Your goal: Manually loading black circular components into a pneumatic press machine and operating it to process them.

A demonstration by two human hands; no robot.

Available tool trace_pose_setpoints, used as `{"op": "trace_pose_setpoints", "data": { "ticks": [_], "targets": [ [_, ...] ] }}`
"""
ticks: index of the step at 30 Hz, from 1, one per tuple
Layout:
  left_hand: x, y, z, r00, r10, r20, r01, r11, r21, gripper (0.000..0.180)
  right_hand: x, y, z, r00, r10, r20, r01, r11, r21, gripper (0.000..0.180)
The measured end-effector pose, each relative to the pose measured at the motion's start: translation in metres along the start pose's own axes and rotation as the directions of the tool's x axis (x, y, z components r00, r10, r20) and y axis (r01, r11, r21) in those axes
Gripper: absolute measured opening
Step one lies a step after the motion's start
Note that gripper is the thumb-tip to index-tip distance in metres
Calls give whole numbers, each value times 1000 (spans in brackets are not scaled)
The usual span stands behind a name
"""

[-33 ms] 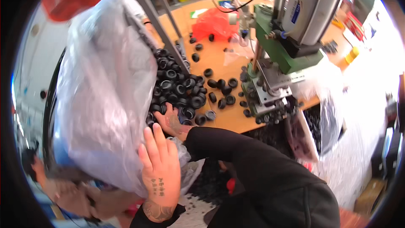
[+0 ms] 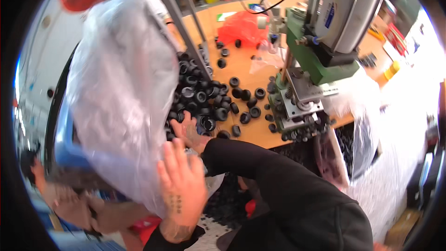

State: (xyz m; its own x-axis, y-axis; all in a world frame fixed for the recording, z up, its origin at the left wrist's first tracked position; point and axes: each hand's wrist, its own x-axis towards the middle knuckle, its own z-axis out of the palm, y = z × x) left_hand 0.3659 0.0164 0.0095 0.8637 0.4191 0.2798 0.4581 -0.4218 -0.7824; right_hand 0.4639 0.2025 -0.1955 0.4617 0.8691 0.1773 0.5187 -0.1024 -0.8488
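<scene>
A big translucent plastic bag [image 2: 121, 97] is tipped up at the left, its mouth over the wooden table [image 2: 241, 72]. Several black rubber rings [image 2: 204, 100] lie heaped at the mouth and scattered over the table. My left hand [image 2: 183, 190] presses flat against the lower side of the bag, fingers spread. My right hand [image 2: 189, 130], in a black sleeve, reaches across to the bag's mouth and rests with fingers apart on the edge of the ring heap.
A green and grey press machine [image 2: 316, 51] stands on the table's right side, with more rings at its base. A red plastic bag [image 2: 244, 28] lies behind. A metal frame leg [image 2: 186, 32] slants past the heap. Clear bags [image 2: 395, 125] hang right. Blurred shapes show lower left.
</scene>
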Motion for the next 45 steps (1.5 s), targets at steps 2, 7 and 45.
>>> {"op": "trace_pose_setpoints", "data": {
  "ticks": [2,7,45],
  "targets": [
    [-23,55,0,997,44,58,-8,864,-503,43,3,15,1,993,-112,32,115,990,-77,36],
    [-34,192,83,924,-360,129,335,603,-724,87,31,14,-46,882,-51,469,-190,872,452,54],
    [-20,226,110,860,-265,435,492,207,-846,83,-141,153,-174,711,-676,195,683,597,-420,58]
  ]
}}
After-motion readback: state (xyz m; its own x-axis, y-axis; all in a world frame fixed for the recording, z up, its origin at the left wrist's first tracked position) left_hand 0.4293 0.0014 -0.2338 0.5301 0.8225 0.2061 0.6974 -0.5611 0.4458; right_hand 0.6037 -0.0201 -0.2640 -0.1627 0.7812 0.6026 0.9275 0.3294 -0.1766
